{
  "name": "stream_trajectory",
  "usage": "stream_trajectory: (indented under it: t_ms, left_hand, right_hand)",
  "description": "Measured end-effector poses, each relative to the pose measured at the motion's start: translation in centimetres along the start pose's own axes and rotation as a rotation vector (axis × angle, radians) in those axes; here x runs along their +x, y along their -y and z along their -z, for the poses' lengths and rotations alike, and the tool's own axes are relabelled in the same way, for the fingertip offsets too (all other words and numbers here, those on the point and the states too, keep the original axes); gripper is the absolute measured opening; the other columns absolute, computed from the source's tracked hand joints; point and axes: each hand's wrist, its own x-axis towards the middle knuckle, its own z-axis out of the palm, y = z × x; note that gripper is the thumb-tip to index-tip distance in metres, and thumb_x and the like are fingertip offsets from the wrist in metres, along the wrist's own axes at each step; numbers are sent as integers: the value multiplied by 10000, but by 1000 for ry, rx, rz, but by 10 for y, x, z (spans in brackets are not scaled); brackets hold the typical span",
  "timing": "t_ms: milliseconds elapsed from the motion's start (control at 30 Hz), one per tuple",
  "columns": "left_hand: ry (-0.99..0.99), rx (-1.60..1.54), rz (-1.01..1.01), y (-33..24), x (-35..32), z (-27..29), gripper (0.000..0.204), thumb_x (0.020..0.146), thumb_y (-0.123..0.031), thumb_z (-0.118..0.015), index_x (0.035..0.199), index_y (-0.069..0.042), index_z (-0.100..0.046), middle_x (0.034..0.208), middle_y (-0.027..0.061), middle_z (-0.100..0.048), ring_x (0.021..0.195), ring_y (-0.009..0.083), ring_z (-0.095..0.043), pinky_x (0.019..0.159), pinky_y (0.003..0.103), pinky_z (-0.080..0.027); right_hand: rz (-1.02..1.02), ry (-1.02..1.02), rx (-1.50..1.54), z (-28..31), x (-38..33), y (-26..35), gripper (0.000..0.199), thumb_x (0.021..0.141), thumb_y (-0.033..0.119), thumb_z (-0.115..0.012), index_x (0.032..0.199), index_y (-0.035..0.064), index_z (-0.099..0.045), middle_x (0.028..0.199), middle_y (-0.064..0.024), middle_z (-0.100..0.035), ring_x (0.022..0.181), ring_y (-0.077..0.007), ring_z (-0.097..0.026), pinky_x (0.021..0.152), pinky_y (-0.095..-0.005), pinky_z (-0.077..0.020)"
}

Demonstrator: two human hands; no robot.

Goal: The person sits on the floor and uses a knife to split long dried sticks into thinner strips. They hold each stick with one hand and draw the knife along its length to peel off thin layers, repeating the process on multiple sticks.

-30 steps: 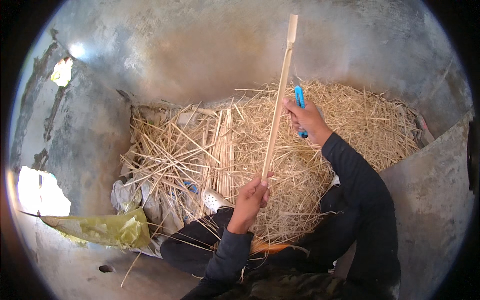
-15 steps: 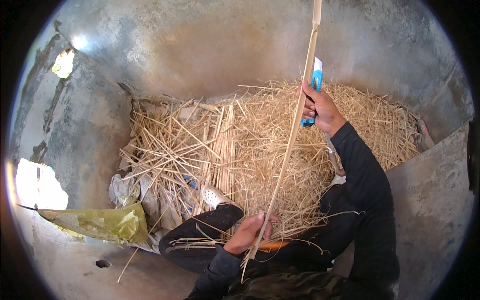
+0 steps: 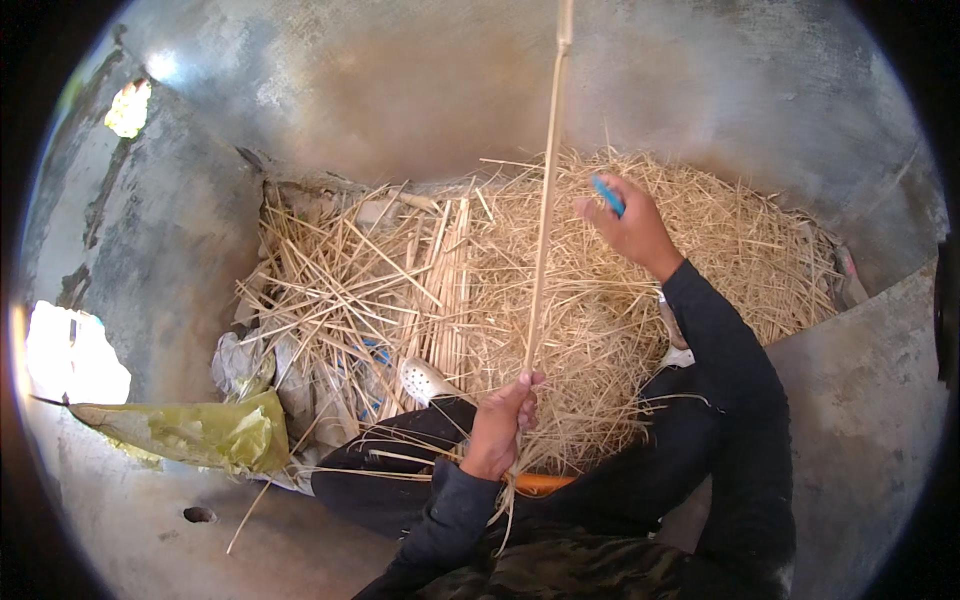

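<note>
My left hand is closed round the lower part of a long, pale bamboo strip, just above my lap. The strip stands nearly upright, with a node near its top, and runs out at the upper edge. Thin frayed fibres hang below my fist. To the right of the strip and apart from it, my right hand grips a blue utility knife. The knife is partly covered by the fingers and its blade cannot be made out.
A deep heap of shavings fills the floor before me. To its left lie several cut strips in a row and a loose tangle of sticks. A yellow-green plastic sheet lies at left. Concrete walls surround the spot.
The strip has swung left at its top and stands more upright. My right hand has let go of it and turned the knife. My left hand has risen a little and tightened round the strip.
</note>
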Motion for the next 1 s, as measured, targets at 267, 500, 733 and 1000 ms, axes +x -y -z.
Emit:
stream_trajectory:
  t_ms: [267,500,733,1000]
  left_hand:
    - [-347,730,-706,-8,11,17,287,983,-211,-549,1069,39,-658,618,-33,-460,597,56,-408,531,244,-351]
    - [-451,949,-842,-14,-2,13,252,946,-156,-576,1076,47,-649,674,161,-560,563,189,-531,559,321,-431]
    - [-418,936,-870,-14,5,23,247,947,-138,-558,1079,54,-642,706,193,-593,614,283,-591,589,352,-459]
    - [-407,1079,-839,-11,6,17,200,954,-118,-516,909,50,-616,650,202,-541,588,275,-518,562,371,-419]
  right_hand:
    - [368,368,-474,-33,-69,52,756,819,769,-437,742,43,-636,499,-93,-553,420,-235,-575,418,-375,-437]
    - [263,411,-545,-37,-57,53,775,777,791,-466,608,53,-631,452,-110,-534,375,-259,-548,388,-386,-414]
    - [369,348,-613,-45,-52,44,742,744,809,-497,557,97,-588,413,-58,-481,356,-207,-504,389,-348,-394]
    - [443,322,-769,-52,-33,8,819,739,859,-403,562,88,-615,430,-49,-509,367,-191,-532,405,-336,-408]
